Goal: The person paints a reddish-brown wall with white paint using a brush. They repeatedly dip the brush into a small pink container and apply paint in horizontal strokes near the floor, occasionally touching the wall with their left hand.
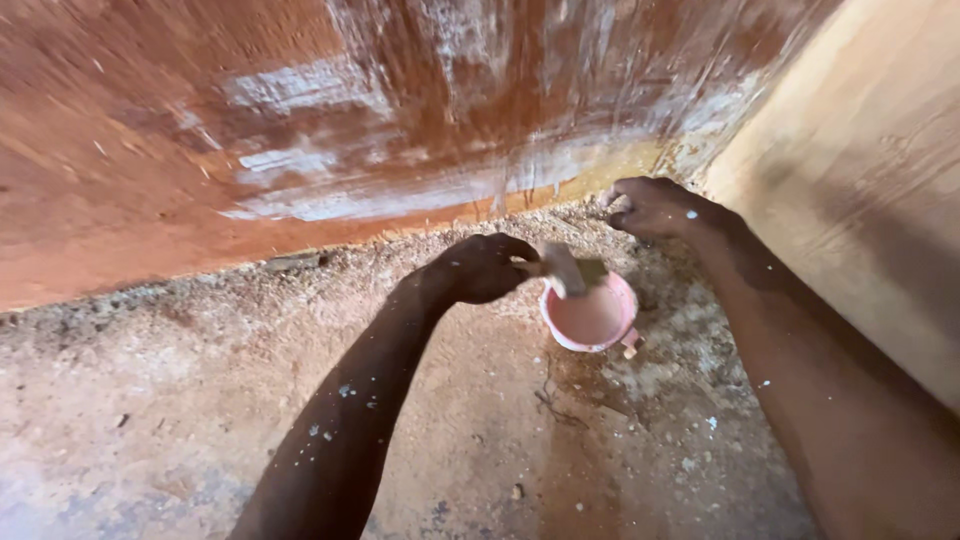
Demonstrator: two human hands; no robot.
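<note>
Left hand (pixel 480 268) grips a brush (pixel 565 268) over the pink cup (pixel 590 318), mid-frame: loading step; right hand (pixel 655 207) rests open on the floor (pixel 200 400). Next, probably a careful lift to the wall (pixel 300 120), upper left.

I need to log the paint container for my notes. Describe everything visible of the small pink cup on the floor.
The small pink plastic cup stands upright on the dusty, sawdust-strewn floor near the corner of the reddish-brown wall. It is round and open-topped, its inside coated pale pink, with a small lug at its lower right. The left hand holds a wooden-handled brush over its rim.
</note>
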